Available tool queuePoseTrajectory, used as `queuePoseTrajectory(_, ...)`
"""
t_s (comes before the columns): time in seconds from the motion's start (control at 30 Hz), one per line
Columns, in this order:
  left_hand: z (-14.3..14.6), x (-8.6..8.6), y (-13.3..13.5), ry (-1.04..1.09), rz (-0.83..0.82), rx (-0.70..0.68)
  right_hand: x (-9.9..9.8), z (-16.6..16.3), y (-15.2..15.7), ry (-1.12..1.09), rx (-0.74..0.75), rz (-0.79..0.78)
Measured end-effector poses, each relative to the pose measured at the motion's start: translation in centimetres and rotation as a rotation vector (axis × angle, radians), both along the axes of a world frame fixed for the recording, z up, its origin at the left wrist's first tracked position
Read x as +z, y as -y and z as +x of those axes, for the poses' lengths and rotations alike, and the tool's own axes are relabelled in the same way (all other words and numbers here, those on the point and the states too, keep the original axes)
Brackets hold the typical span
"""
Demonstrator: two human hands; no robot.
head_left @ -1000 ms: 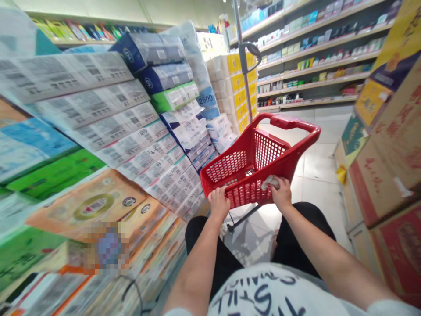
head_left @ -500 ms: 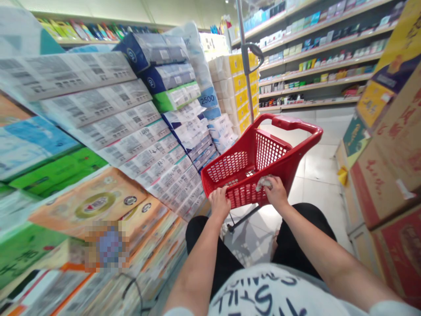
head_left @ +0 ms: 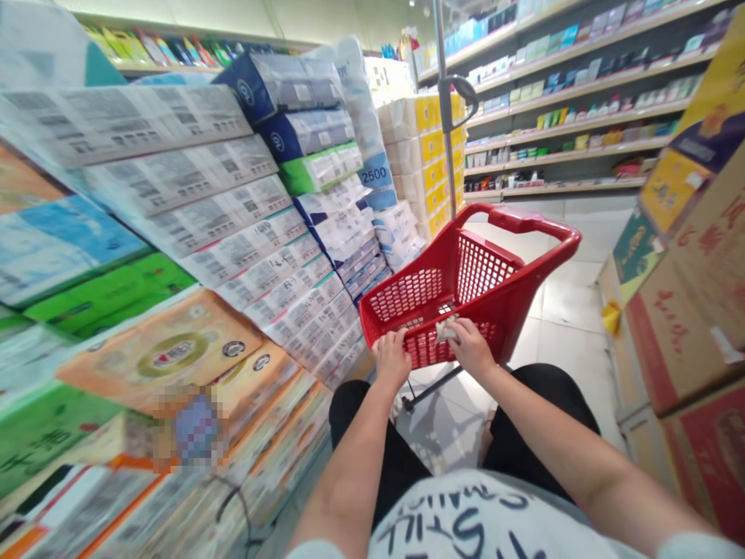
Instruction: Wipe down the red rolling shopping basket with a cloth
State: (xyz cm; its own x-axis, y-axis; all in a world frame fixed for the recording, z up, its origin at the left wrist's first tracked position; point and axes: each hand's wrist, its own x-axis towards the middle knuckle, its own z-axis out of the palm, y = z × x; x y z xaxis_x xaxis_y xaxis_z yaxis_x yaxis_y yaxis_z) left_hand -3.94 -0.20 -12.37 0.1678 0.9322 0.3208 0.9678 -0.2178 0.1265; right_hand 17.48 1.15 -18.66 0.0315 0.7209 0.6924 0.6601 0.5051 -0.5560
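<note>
A red plastic shopping cart (head_left: 512, 307) with perforated sides stands right in front of my knees, its handle turned to the far right. My left hand (head_left: 392, 359) is closed over the near left corner of the basket rim. A crumpled, whitish cloth (head_left: 445, 330) is pinched in my right hand (head_left: 472, 347), which presses it against the near rim and side of the basket. Part of the cloth is hidden under the fingers, so I cannot tell whether it is fabric or paper.
Stacked tissue packs (head_left: 279, 264) rise close on the left, with orange packs (head_left: 174, 349) lower down. Cardboard boxes (head_left: 692, 310) are piled on the right. A metal pole (head_left: 447, 155) stands behind the cart, and stocked shelves (head_left: 582, 140) line the back over a tiled floor (head_left: 559, 326).
My right hand has slid left along the near rim with the cloth, closer to my left hand. The left hand keeps its hold on the corner. The view has shifted slightly.
</note>
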Motion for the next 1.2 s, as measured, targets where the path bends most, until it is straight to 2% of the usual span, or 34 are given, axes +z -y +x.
queuePoseTrajectory(0.33,-0.3,0.2,0.1,-0.014,-0.020,-0.028,2.2,-1.8,-0.1,0.106,0.053,0.105)
queuePoseTrajectory(0.57,-0.5,0.9,0.5,-0.018,-0.062,-0.062,3.1,-2.5,0.6,0.307,0.109,-0.004)
queuePoseTrajectory(0.7,-0.5,1.0,0.7,-0.007,-0.038,-0.066,5.0,-3.5,0.3,0.280,0.088,0.033)
queuePoseTrajectory(0.77,-0.5,0.9,0.7,-0.005,-0.045,-0.062,5.4,-3.9,0.0,0.264,0.090,0.044)
queuePoseTrajectory(0.83,-0.6,0.8,0.7,0.000,-0.045,-0.074,4.8,-3.9,0.0,0.262,0.109,0.040)
queuePoseTrajectory(0.9,-0.8,0.6,0.7,0.013,-0.028,-0.097,3.3,-3.8,0.3,0.285,0.137,0.014)
queuePoseTrajectory(1.07,-1.2,0.1,0.5,0.055,-0.002,-0.120,-0.8,-3.9,1.5,0.441,0.159,-0.183)
queuePoseTrajectory(1.13,-1.1,0.0,0.5,0.071,-0.001,-0.118,-1.0,-4.4,1.6,0.447,0.141,-0.194)
queuePoseTrajectory(1.2,-1.0,0.0,0.5,0.084,-0.003,-0.114,0.1,-5.1,1.6,0.418,0.140,-0.118)
